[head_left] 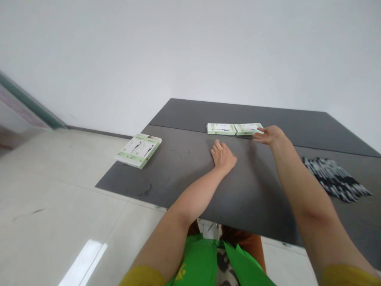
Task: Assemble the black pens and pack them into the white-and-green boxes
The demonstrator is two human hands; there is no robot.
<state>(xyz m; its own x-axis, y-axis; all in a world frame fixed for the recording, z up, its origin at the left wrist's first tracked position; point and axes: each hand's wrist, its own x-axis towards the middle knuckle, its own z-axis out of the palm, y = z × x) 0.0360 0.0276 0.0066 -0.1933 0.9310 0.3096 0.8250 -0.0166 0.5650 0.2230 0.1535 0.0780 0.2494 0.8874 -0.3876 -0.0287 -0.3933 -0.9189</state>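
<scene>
My left hand [224,157] rests on the dark table with its fingers loosely bent and apart, and nothing shows in it. Just beyond it, two flat white-and-green pen boxes lie end to end: a left box [222,128] and a right box [248,128]. At the right end of the right box is my right hand [269,135], palm turned up and fingers spread. Its fingertips overlap the box's corner in view; whether they touch it I cannot tell. Each box has a dark pen printed on top.
More white-and-green pen boxes [139,150] lie side by side at the table's left edge. A spread bundle of black-and-clear pens [336,178] lies on the right, beyond my right forearm. A seam crosses the dark tabletop [184,178]. Behind it stands a white wall [190,51].
</scene>
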